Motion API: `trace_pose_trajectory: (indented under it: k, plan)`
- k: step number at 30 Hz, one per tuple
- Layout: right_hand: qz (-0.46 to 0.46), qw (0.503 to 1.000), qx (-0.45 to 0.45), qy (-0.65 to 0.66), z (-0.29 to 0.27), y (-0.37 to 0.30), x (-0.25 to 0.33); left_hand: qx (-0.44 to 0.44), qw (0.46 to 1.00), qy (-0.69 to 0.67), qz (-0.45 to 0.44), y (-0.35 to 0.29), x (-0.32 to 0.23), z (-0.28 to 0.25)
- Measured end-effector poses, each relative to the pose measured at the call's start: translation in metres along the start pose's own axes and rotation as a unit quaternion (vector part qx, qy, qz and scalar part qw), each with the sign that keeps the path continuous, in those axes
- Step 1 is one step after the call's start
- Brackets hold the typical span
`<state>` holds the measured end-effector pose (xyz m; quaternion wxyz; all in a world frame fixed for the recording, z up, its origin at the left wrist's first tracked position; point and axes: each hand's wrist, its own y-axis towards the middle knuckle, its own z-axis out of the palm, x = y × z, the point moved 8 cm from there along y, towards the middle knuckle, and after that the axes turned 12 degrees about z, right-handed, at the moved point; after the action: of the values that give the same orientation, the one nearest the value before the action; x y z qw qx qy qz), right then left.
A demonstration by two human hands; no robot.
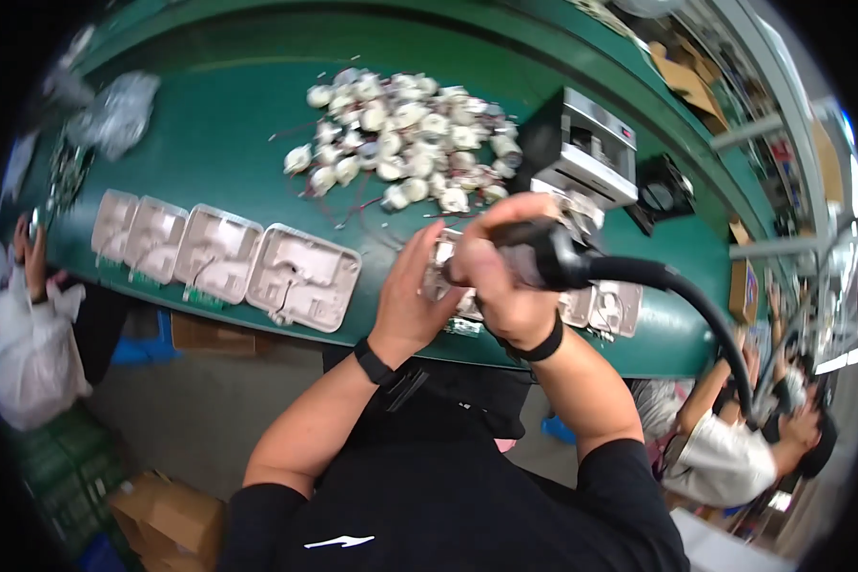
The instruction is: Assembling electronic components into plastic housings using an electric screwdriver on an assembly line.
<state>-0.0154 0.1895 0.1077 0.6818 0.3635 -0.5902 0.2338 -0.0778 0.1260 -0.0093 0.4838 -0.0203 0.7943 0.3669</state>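
My right hand (pixel 510 303) is wrapped round a black powered screwdriver (pixel 553 255), whose thick black cable runs off to the right. The tool's tip is hidden by my fingers. Under it lies a white plastic housing (pixel 444 250) near the table's front edge, mostly covered by both hands. My left hand (pixel 412 291) grips the housing's left side, fingers pointing away from me and thumb toward the tool. A small green circuit board (pixel 462 327) shows at the housing's near edge. More open white housings (pixel 612 307) lie just right of my right hand.
Several open housings (pixel 303 276) stand in a row on the green table (pixel 210 114) at left. A heap of small white motors (pixel 410 129) with wires lies at the back. A silver-and-black machine (pixel 586 148) stands back right. Other people sit at both sides.
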Motion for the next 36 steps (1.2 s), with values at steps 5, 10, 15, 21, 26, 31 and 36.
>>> trace_pose_trajectory:
  k: [5,10,15,21,26,31,36]
  plan:
    - [-0.014,0.998,-0.039,0.057,-0.035,-0.017,0.063,0.023,0.991,0.107,-0.078,-0.005,-0.019,-0.02]
    - [0.021,0.984,-0.133,0.118,-0.114,-0.082,0.083,0.082,0.983,0.105,-0.127,-0.018,-0.035,-0.018]
    - [0.064,0.946,-0.318,0.031,-0.186,-0.143,0.047,0.089,0.979,0.036,-0.18,-0.029,-0.035,-0.005]
    - [0.145,0.911,-0.383,-0.047,-0.237,-0.183,0.021,0.085,0.978,-0.036,-0.19,-0.032,-0.042,0.035]
    - [0.196,0.857,-0.458,-0.136,-0.285,-0.219,0.013,0.17,0.968,0.049,-0.177,-0.014,-0.067,0.072]
    - [0.187,0.8,-0.459,-0.339,-0.318,-0.233,0.024,0.224,0.949,0.087,-0.204,-0.016,-0.064,0.098]
    - [0.189,0.807,-0.427,-0.36,-0.35,-0.231,0.016,0.21,0.955,0.07,-0.195,-0.01,-0.064,0.126]
